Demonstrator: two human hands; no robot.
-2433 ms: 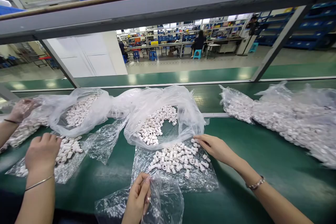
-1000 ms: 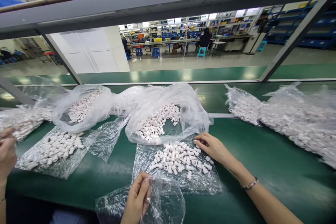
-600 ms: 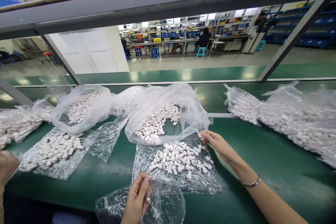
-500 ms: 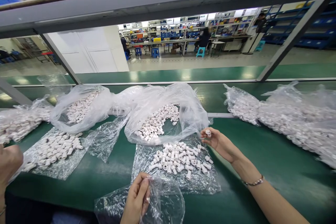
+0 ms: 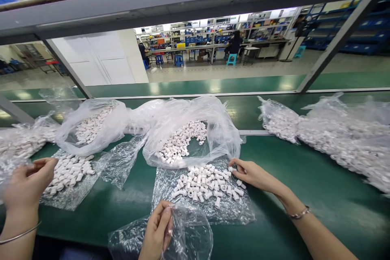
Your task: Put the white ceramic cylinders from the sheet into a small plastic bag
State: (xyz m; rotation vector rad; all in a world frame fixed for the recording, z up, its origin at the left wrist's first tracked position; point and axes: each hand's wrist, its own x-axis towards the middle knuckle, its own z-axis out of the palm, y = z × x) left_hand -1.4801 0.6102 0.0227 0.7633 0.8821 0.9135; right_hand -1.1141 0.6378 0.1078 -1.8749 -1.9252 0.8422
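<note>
My left hand (image 5: 159,227) is closed on the edge of a clear plastic bag (image 5: 195,233) at the bottom centre. My right hand (image 5: 248,172) has its fingertips pinched on a small white fitting (image 5: 232,169) at the right edge of a loose pile. That pile of white fittings (image 5: 204,183) lies on a flat clear plastic sheet (image 5: 222,213). Just behind it, a large open bag (image 5: 224,130) holds more white fittings (image 5: 179,140).
At the left, another person's hand (image 5: 30,183) is over a second pile (image 5: 68,172), near another open bag (image 5: 118,120). Filled bags (image 5: 344,138) lie at the right on the green table (image 5: 283,195). A metal frame (image 5: 335,46) rises behind.
My right hand has lowered from beside the open bag's rim to the pile's right edge. My left hand has stayed put. The other person's hand has moved right, into fuller view.
</note>
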